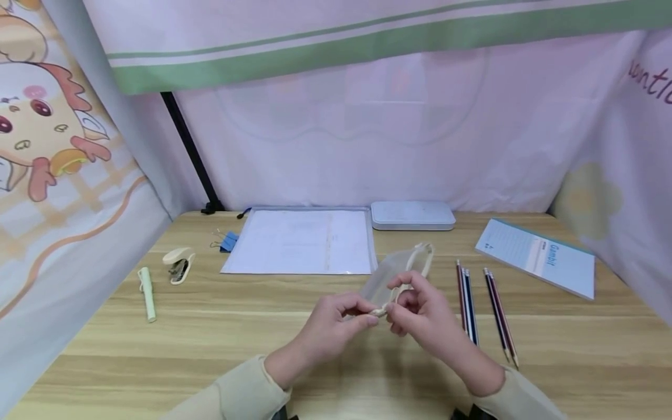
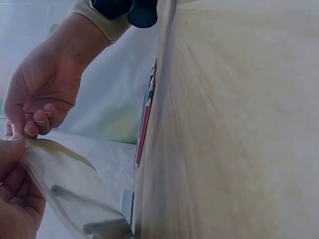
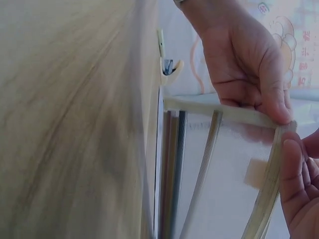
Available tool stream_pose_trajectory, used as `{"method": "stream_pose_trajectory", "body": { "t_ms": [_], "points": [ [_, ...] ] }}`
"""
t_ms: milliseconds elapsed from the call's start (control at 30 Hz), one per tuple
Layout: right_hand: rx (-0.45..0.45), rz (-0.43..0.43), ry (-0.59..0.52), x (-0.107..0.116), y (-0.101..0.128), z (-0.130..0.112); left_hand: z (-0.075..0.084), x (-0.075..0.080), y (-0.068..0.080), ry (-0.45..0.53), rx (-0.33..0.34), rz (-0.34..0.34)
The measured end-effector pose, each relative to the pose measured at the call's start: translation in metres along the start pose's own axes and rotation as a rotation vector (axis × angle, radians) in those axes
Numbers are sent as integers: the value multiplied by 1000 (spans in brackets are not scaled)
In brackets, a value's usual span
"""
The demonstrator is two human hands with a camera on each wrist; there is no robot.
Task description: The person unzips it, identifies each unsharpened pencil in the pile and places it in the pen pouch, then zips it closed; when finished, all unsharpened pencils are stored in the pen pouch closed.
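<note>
Mesh pencil pouch [image 1: 397, 273] is lifted just above the wooden desk [image 1: 210, 338], its near corner pinched by left hand [image 1: 328, 325] and right hand [image 1: 420, 312], while four pencils [image 1: 485, 306] lie outside beside it, apparently unpacked.

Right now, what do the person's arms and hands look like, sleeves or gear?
Both hands, left hand and right hand, are bare: no gloves, rings or markings visible. Pale cream long sleeves end at the wrists. Dark wrist-worn devices peek out near the cuffs; no cables visible.

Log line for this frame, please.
left hand pinches mesh pouch corner | right hand pinches same corner | pencils on table
</note>
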State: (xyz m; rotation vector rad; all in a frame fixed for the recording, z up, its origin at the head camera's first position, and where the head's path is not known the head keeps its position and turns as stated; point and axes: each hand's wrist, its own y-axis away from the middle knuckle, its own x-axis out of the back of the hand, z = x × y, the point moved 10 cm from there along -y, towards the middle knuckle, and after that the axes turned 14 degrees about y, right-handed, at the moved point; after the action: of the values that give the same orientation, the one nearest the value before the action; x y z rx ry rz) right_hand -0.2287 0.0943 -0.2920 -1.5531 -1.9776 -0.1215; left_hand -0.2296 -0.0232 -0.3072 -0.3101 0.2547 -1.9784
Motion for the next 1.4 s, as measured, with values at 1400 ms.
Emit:
{"method": "stream_pose_trajectory", "body": {
  "t_ms": [1400],
  "points": [
    [-242,-136,95,64,22,72,-22,110,36,-144,362,301]
  ]
}}
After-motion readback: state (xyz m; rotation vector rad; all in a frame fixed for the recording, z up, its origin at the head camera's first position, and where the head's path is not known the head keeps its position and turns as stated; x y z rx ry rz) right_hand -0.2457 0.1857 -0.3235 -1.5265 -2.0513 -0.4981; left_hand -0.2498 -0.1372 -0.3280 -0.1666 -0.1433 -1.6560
